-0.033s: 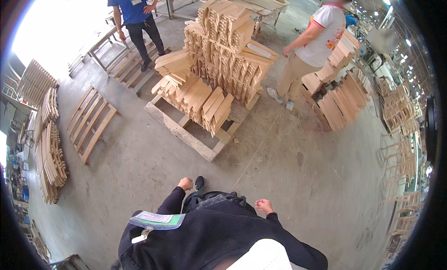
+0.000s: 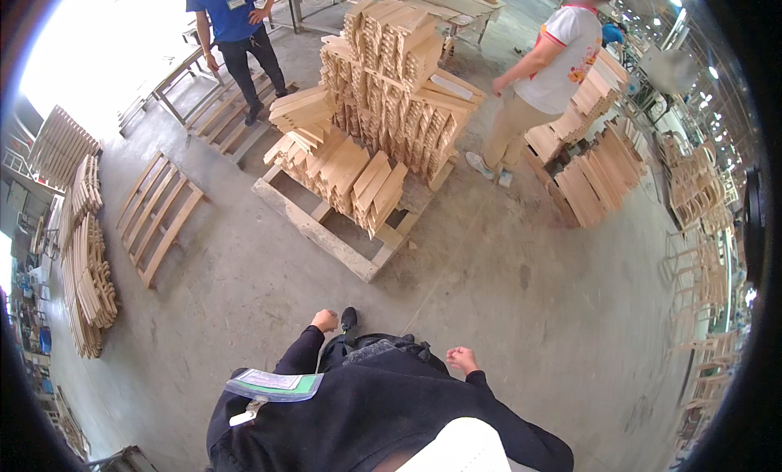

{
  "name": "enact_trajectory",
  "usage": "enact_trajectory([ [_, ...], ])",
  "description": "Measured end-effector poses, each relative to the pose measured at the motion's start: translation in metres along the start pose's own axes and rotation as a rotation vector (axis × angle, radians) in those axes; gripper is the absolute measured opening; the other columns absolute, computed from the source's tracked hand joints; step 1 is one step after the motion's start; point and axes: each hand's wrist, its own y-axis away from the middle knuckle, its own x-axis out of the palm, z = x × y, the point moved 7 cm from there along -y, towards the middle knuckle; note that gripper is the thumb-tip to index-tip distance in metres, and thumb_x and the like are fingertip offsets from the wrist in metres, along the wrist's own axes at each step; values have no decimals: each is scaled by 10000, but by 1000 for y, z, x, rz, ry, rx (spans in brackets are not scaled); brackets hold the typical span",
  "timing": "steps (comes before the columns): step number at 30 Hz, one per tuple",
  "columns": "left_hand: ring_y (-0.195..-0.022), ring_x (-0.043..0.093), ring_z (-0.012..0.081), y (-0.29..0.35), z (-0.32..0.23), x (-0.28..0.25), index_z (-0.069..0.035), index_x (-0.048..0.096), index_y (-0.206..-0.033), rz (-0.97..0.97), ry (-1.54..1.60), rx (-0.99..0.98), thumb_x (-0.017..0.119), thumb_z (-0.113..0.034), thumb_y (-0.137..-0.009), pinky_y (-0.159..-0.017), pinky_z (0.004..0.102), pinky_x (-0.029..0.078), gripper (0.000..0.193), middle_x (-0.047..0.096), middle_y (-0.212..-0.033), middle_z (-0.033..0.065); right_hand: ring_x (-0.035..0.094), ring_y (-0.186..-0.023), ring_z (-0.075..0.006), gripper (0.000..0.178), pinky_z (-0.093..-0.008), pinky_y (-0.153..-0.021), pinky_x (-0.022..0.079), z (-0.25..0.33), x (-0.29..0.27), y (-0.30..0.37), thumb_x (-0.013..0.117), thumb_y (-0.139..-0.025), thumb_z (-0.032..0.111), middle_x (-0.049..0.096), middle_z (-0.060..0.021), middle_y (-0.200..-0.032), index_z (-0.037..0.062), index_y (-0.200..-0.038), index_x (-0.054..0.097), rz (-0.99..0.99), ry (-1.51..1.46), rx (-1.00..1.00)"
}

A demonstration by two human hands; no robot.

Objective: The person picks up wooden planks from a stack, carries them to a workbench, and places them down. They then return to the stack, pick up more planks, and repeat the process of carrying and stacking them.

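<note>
My left hand [image 2: 325, 320] hangs in front of my body beside my dark shoe [image 2: 349, 316], its fingers curled closed with nothing seen in them. On the other side, my right hand [image 2: 462, 360] is held at waist height, fingers folded in, and no object shows there either. Neither hand touches anything. Ahead of me a tall stack of cut wooden boards [image 2: 371, 73] rests on a wooden pallet [image 2: 309, 230]. Lower piles of boards [image 2: 379, 187] lie at the pallet's near side, out of reach of both hands.
A slatted pallet [image 2: 160, 219] lies at left, near stacked curved wooden parts [image 2: 90, 281]. A person in blue [image 2: 235, 20] stands at the far left; another in a white shirt [image 2: 562, 61] stands right of the stack. More boards [image 2: 599, 179] and chair frames [image 2: 696, 179] fill the right.
</note>
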Motion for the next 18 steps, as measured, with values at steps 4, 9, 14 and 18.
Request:
enact_trajectory([
  [4, -570, 617, 195, -18, 2, -5, -53, 590, -957, -5, 63, 16, 455, -174, -722, -552, 285, 490, 297, 622, -677, 114, 587, -649, -111, 169, -250, -525, 434, 15, 4, -2, 430, -737, 77, 604, -15, -759, 81, -807, 583, -9, 5, 22],
  [9, -560, 614, 190, -3, -11, -6, -46, 581, -980, 1, 45, 32, 463, -162, -713, -556, 287, 491, 315, 622, -667, 110, 586, -639, -108, 164, -254, -528, 433, 8, 8, -4, 430, -738, 76, 601, -12, -748, 80, -798, 583, -10, -13, 38],
  [14, -555, 613, 188, 8, -15, -10, -34, 578, -983, 28, 39, -26, 456, -164, -703, -547, 284, 492, 331, 622, -660, 102, 587, -625, -105, 163, -254, -526, 437, 2, 10, -6, 429, -736, 68, 603, -11, -737, 78, -784, 585, 6, -52, 10],
  [18, -559, 614, 193, -9, -4, -1, -33, 573, -994, 54, -133, 116, 456, -154, -686, -550, 287, 492, 351, 624, -665, 103, 592, -634, -110, 167, -256, -523, 440, 2, 11, -3, 425, -735, 63, 606, -19, -742, 74, -780, 585, -5, -44, 16],
])
